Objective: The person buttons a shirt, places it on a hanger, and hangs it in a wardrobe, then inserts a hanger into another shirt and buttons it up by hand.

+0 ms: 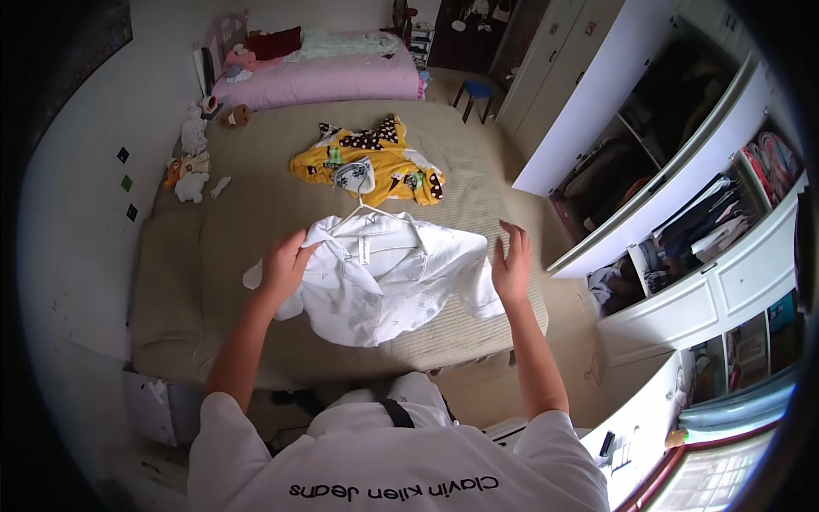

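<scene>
A white shirt [367,299] with a faint small print hangs spread out in front of me, above the bed. Through its neck runs a thin white hanger [362,206], its hook pointing away from me. A pale label [364,250] shows inside the collar. At the shirt's left shoulder, the fingers of my left hand [285,263] are closed on the fabric. My right hand [512,260] is beside the sleeve on the other side, fingers apart and pointing up. Beyond the hook lies a yellow patterned garment [341,175] with dark dotted parts, flat on the bed.
The beige bed [247,282] fills the middle. Soft toys [192,186] sit along its left edge, and a pink bed [324,83] stands behind. Open wardrobes [682,222] with clothes line the right side. A blue stool [478,89] is at the back.
</scene>
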`<action>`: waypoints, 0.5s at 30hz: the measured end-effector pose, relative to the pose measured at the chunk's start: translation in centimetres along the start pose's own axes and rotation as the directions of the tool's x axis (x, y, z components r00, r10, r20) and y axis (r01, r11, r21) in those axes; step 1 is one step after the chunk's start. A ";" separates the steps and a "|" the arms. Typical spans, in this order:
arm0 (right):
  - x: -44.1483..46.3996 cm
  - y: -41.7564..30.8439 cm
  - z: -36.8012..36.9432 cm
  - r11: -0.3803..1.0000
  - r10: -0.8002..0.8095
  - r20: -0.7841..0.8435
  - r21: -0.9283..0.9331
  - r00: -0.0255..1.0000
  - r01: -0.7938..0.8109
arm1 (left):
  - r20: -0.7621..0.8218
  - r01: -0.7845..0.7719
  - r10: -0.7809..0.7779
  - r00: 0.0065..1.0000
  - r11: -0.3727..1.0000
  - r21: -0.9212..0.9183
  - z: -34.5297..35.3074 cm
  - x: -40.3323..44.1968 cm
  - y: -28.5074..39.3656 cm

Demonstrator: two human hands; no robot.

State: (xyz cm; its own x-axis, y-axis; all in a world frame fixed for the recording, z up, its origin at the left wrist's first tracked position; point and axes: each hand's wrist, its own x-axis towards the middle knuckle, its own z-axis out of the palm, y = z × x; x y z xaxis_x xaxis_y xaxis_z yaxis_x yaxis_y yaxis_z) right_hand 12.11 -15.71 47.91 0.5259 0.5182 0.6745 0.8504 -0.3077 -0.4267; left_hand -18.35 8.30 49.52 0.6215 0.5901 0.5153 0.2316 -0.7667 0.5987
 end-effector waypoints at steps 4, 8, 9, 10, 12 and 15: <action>2.1 -8.4 -1.6 0.929 -0.219 0.055 0.316 0.974 0.191 | 0.008 -0.115 0.115 0.993 0.992 0.050 -0.7 0.3 3.1; 2.0 -15.4 -0.6 0.790 -0.079 0.231 0.607 0.970 -0.080 | 0.016 -0.283 0.283 0.959 0.955 0.082 -0.1 0.1 4.5; 2.1 -15.0 0.2 0.830 -0.132 0.255 0.557 0.958 -0.034 | 0.037 -0.271 0.269 0.962 0.960 0.066 -0.1 0.0 4.5; 2.3 -14.2 1.5 0.863 -0.182 0.284 0.505 0.942 0.015 | 0.061 -0.256 0.253 0.965 0.965 0.050 -0.1 -0.2 4.4; 2.2 -14.6 1.6 0.853 -0.248 0.164 0.504 0.955 0.135 | 0.057 -0.234 0.231 0.971 0.972 0.032 -0.3 -0.4 4.2; 2.1 -14.0 1.4 0.799 -0.294 0.181 0.586 0.939 0.137 | 0.017 -0.155 0.155 0.988 0.988 -0.026 -2.0 -0.2 3.1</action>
State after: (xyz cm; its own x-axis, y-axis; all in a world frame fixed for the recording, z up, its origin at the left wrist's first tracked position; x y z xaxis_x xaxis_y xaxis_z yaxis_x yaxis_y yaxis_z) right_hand 1.26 -9.19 54.43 0.2413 0.7212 0.6493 0.7432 0.2929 -0.6016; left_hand -19.23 6.31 52.54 0.6623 0.4596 0.5918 0.1134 -0.8421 0.5272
